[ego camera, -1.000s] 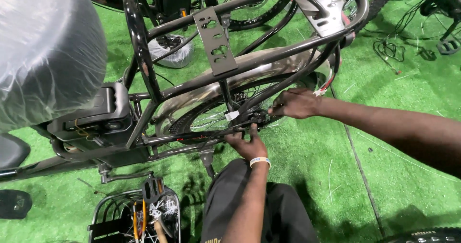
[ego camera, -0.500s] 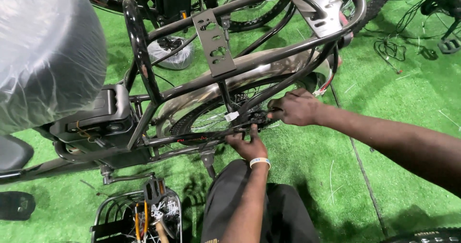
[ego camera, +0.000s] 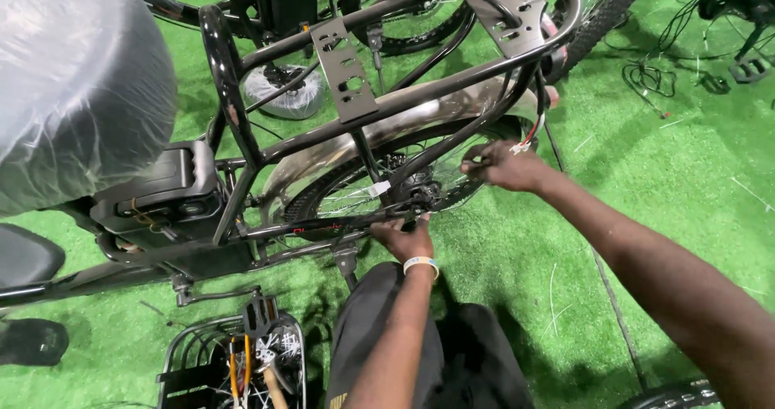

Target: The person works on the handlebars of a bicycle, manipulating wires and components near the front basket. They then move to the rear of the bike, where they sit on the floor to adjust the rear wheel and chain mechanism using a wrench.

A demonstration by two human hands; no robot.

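Rear wheel hub (ego camera: pixel 420 191) being fastened: left hand (ego camera: pixel 404 238) clenched just below it, right hand (ego camera: pixel 502 165) pinching beside; next needs steady turning.

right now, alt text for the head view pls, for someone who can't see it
Two bare hands work at a black bicycle's rear wheel hub on green turf: left hand below, right hand beside it. A wire basket sits lower left.

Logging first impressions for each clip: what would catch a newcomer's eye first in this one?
Both hands meet at the rear wheel hub of a black bicycle standing on green turf: the left hand from below, the right hand from the right. At upper left, a plastic-wrapped saddle bulks large; a wire basket of tools sits at the bottom.
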